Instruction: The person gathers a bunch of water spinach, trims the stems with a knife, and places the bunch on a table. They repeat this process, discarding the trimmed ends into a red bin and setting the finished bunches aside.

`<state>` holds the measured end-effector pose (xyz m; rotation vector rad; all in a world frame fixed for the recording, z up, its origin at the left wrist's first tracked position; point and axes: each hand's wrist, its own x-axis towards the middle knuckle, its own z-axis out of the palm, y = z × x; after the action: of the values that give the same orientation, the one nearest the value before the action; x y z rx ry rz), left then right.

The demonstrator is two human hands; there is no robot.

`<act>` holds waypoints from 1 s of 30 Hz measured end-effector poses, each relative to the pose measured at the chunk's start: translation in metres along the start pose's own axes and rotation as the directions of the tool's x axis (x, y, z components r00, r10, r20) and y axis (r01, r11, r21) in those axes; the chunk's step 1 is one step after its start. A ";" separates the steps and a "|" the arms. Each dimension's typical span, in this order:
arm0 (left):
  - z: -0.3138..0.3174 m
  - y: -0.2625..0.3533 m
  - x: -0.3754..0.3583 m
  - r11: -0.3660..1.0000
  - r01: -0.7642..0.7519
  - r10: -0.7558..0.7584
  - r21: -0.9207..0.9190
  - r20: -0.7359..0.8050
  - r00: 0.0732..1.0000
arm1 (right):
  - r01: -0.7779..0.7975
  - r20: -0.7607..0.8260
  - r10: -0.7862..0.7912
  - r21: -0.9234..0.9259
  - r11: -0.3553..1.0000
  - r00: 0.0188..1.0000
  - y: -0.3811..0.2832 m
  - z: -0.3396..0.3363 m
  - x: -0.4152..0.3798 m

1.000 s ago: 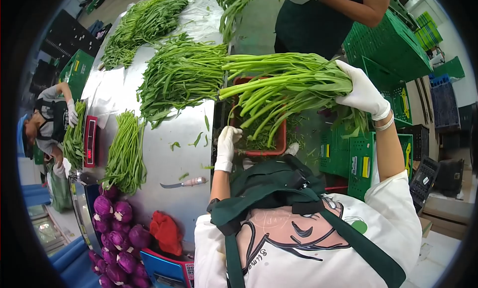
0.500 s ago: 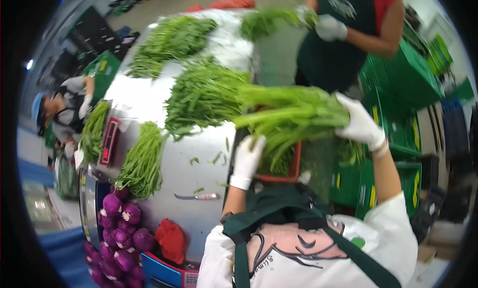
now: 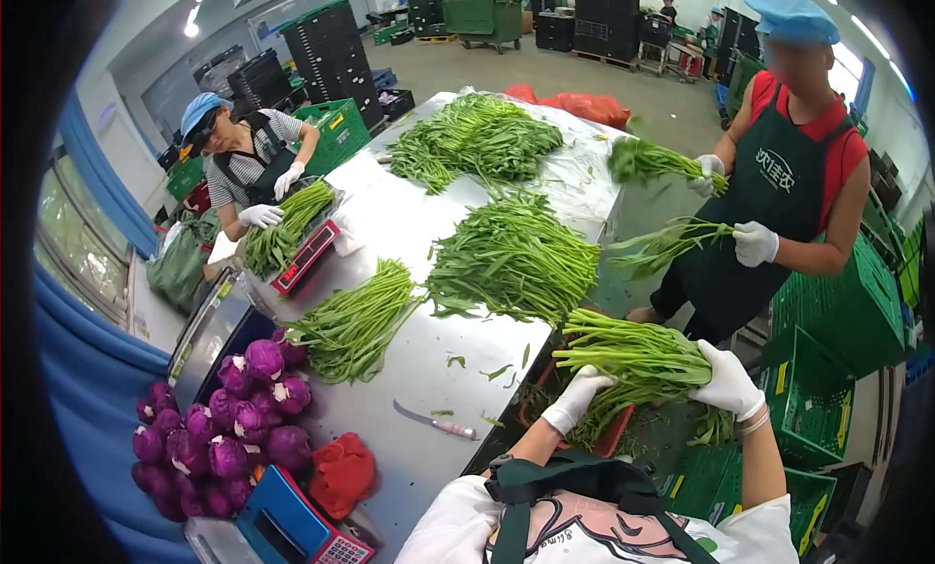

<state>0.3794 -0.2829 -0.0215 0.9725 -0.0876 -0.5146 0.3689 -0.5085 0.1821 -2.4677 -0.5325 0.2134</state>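
Observation:
A bunch of water spinach (image 3: 633, 350) is held above a red crate, its cut stems pointing left. My right hand (image 3: 729, 381), in a white glove, is closed round the bunch's right end. My gloved left hand (image 3: 581, 398) is closed at its lower left edge, fingertips partly hidden by stems. Below, the red crate (image 3: 616, 430) has loose leaves in it. A large pile of water spinach (image 3: 516, 257) lies on the metal table (image 3: 429, 369) to the left. Nearer me on the table is a knife (image 3: 435, 421) with a curved blade.
Purple cabbages (image 3: 229, 423), a red cloth (image 3: 343, 473) and a blue scale (image 3: 292, 525) stand front left. One co-worker (image 3: 255, 160) handles greens on a red scale (image 3: 307, 257); another (image 3: 779, 174) holds greens at right. Green crates (image 3: 813, 394) stack beside me.
My view has tilted up, showing more of the room. The bunch stays in my right hand, and my left hand has come against its lower edge. The right co-worker's hands have moved apart, greens in each.

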 end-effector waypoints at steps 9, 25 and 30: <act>-0.007 0.009 -0.018 0.805 -0.072 0.061 -0.589 -0.038 0.997 | -0.020 0.011 0.018 0.183 0.983 1.000 0.006 -0.002 -0.004; -0.019 0.033 -0.027 0.968 -0.080 0.097 -0.238 0.062 0.993 | -0.128 0.013 0.140 0.488 0.863 0.990 -0.005 -0.035 -0.019; 0.022 0.076 -0.041 0.901 -0.041 0.105 -0.431 0.126 0.987 | -0.138 0.031 0.140 0.466 0.874 0.990 -0.023 -0.035 -0.019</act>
<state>0.3657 -0.2470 0.0587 0.4976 -0.1358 -0.5084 0.3537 -0.5173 0.2242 -2.0300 -0.2587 0.3510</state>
